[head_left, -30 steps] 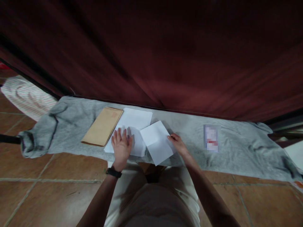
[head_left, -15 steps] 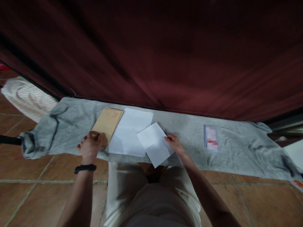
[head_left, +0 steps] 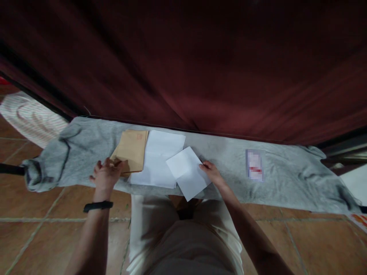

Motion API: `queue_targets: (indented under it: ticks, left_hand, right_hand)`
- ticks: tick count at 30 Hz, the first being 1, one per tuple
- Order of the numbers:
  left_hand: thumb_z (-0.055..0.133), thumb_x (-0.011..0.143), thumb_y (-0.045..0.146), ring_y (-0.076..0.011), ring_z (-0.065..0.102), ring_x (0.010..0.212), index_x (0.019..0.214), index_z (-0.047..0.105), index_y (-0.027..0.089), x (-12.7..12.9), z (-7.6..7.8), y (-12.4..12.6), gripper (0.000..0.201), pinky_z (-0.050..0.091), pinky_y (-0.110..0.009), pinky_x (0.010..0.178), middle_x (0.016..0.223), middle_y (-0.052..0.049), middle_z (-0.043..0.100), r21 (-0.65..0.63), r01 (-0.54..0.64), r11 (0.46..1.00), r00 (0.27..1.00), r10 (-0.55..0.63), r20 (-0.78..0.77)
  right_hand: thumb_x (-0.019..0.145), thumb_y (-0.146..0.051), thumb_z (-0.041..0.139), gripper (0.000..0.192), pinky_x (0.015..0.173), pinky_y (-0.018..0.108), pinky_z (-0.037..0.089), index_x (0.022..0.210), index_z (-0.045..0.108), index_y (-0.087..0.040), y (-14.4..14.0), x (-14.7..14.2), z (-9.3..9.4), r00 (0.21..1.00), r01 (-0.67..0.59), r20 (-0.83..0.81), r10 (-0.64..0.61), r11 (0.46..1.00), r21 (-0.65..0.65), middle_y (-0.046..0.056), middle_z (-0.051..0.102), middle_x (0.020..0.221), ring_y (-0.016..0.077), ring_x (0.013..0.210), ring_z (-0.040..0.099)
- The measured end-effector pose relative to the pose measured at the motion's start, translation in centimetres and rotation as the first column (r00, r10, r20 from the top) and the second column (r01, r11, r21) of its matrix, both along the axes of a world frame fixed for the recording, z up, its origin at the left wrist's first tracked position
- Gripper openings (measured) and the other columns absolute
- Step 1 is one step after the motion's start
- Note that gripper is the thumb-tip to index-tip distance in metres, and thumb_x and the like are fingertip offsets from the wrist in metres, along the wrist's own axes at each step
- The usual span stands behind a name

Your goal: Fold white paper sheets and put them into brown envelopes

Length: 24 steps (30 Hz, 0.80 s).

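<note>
Left of centre in the frame, I see my left hand gripping the near corner of the flat brown paper envelope, apparently lifting it. My right hand pinches the small folded white sheet overlapping the larger white paper on the grey cloth.

No text is legible; the brown envelope bears an unreadable red mark.

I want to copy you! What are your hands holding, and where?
Left hand grips the brown envelope at its near corner. Right hand pinches the folded white paper by its right edge.
</note>
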State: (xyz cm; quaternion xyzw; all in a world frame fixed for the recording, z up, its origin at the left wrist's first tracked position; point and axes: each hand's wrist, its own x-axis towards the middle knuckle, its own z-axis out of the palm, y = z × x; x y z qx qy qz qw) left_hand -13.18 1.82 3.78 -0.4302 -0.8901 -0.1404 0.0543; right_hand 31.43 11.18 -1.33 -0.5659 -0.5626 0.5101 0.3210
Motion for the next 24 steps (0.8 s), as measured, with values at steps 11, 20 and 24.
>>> queue_targets:
  ticks: [11,20,24]
  left_hand:
    - [0.040,0.104,0.040,-0.0230,0.050,0.141,0.141,0.056,0.022,21.8,-0.3,-1.8,0.044,0.046,-0.041,0.116,0.152,-0.011,0.053,0.303,0.694,0.653,0.602,-0.757,0.254]
    - [0.041,0.104,0.041,-0.0294,0.035,0.152,0.148,0.046,0.013,32.9,-3.6,-0.3,0.052,0.037,-0.052,0.121,0.159,-0.018,0.044,0.129,0.898,0.421,0.401,-0.903,0.155]
    - [0.041,0.104,0.043,-0.0305,0.029,0.154,0.149,0.046,0.012,33.3,-4.2,1.4,0.056,0.031,-0.052,0.124,0.161,-0.019,0.039,0.052,0.897,0.438,0.430,-0.895,0.120]
  right_hand:
    - [0.071,-0.070,0.064,0.045,0.061,0.030,0.041,0.068,0.057,-0.025,-2.7,3.4,0.9,0.989,0.149,-0.013,-0.150,0.988,-0.034,-0.001,0.058,0.065,0.0187,0.065,0.053]
    - [0.077,-0.068,0.057,0.043,0.063,0.030,0.045,0.069,0.053,-0.026,-4.2,6.0,0.2,0.948,0.298,0.101,-0.303,0.952,0.068,0.000,0.058,0.065,0.0183,0.064,0.053]
    - [0.085,-0.057,0.055,0.035,0.072,0.033,0.048,0.082,0.061,-0.023,-4.9,6.4,0.6,0.926,0.279,0.230,-0.298,0.954,0.111,0.003,0.065,0.074,0.0213,0.070,0.060]
